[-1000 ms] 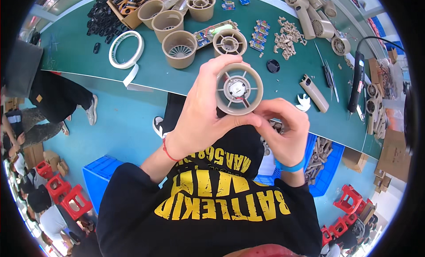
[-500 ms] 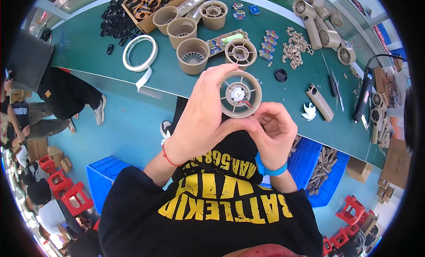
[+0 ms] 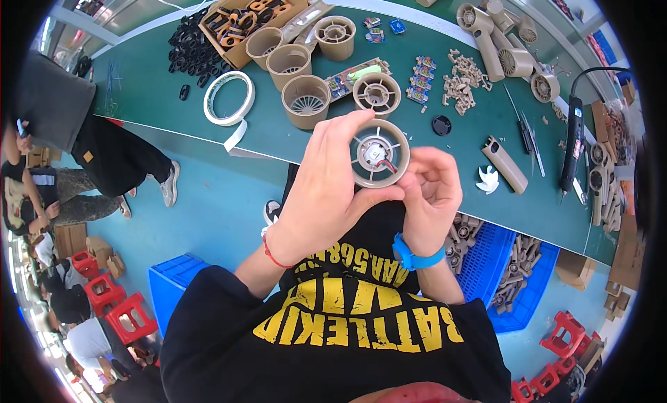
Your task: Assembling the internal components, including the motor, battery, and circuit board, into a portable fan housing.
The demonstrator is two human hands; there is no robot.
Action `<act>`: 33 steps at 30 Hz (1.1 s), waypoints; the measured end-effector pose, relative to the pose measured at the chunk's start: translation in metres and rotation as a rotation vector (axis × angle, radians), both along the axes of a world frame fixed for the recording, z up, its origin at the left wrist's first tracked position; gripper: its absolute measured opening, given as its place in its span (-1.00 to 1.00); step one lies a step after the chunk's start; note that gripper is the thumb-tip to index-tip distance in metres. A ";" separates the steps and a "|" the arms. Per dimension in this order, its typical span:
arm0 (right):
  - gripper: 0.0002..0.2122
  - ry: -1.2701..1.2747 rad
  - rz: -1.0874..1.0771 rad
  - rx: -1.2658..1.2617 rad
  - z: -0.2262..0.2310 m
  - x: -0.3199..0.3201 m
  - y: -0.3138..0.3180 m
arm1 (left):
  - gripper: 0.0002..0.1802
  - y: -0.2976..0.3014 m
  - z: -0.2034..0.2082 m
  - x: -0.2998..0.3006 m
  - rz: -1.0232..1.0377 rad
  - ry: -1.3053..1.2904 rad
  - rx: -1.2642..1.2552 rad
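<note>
My left hand (image 3: 326,194) grips a tan round fan housing (image 3: 379,153) with a small motor and red wires at its centre, held up in front of my chest. My right hand (image 3: 429,194) touches the housing's lower right rim with curled fingers. Both hands hover at the near edge of a green workbench (image 3: 167,111).
On the bench lie several tan housings (image 3: 306,101), a white tape roll (image 3: 229,97), a cardboard box of parts (image 3: 253,17), black rings (image 3: 191,45), tan handle shells (image 3: 504,163), a white fan blade (image 3: 488,181) and a black power tool (image 3: 573,142). Blue crates (image 3: 500,271) stand below. Other people sit at left.
The view has shifted slightly so the bench items appear lower. Both hands keep holding the housing, my right fingers still working at its rim.
</note>
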State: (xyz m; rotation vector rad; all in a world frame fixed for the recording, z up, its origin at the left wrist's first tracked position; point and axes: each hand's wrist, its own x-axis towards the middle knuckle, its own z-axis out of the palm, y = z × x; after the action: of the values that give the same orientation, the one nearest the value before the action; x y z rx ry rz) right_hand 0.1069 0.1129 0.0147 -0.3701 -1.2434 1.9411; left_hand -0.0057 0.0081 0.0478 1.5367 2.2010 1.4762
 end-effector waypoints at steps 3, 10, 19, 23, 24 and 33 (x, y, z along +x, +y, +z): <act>-0.72 0.016 0.148 0.087 -0.002 0.004 0.014 | -0.03 -0.003 0.006 -0.004 -0.004 0.111 -0.040; -0.81 -0.370 0.233 0.489 0.014 0.006 0.027 | -0.18 -0.006 0.010 -0.006 0.104 0.294 -0.079; -0.87 -0.373 -0.038 0.950 0.028 -0.001 0.018 | -0.28 -0.009 0.014 0.006 0.124 0.342 -0.099; -0.85 -0.329 -0.122 1.145 0.055 0.004 0.033 | -0.27 -0.027 0.026 -0.008 0.161 0.319 -0.203; -0.86 -0.355 -0.125 1.089 0.065 0.009 0.041 | -0.27 -0.035 0.026 -0.016 0.166 0.316 -0.305; -0.89 -0.446 -0.129 0.670 0.065 0.024 0.084 | -0.42 -0.129 0.014 -0.181 0.939 0.039 0.300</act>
State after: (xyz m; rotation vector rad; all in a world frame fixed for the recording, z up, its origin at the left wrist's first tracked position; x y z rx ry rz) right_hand 0.1308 0.1968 0.0798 -0.5245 -2.0076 1.2591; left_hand -0.1870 -0.1212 0.0613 0.5060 3.0205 2.0483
